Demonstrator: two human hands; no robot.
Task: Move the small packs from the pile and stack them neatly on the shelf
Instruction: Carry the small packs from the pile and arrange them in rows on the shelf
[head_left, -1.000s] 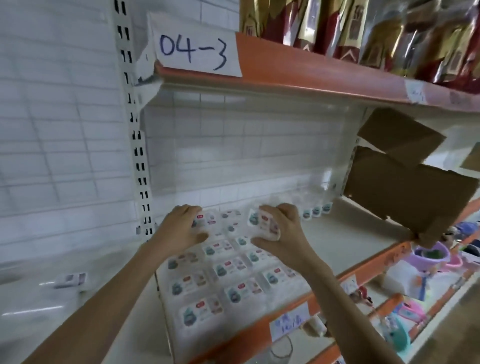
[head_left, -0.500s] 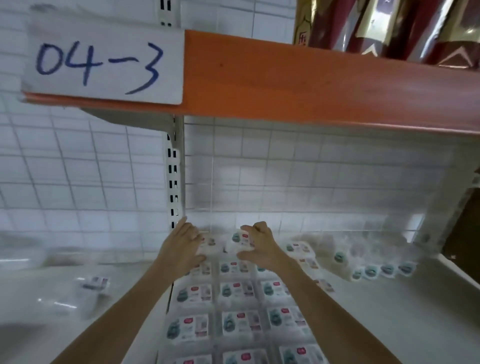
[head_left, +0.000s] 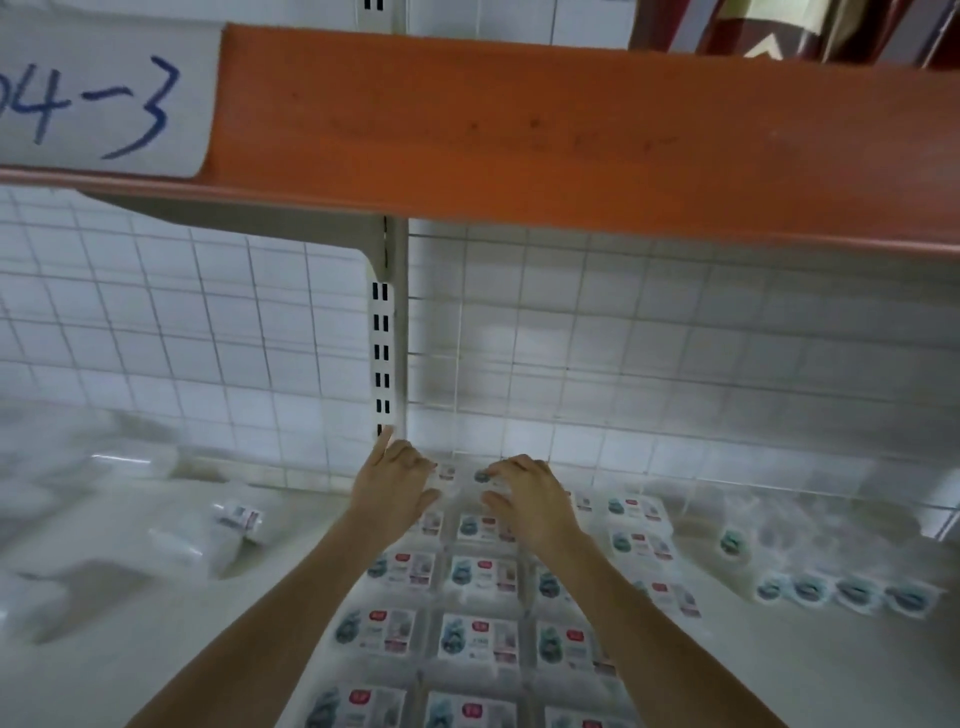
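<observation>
The small packs (head_left: 478, 571) lie in tidy rows on the shelf (head_left: 779, 670), from 6 o'clock back to the wire grid. They look light, soft and slippery in clear film, best taken by the short edges. Left hand (head_left: 395, 488) rests flat, fingers loose; right hand (head_left: 530, 499) curls over the rearmost pack. Since the earlier frame both hands have reached deeper.

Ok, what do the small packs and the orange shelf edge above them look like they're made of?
Small white labelled packs: probably soft clear plastic film, glossy, judging by the sheen and the crinkled seams between rows; the contents cannot be made out. Orange upper shelf edge: likely painted metal, smooth and matte, with faint scuff marks.
</observation>
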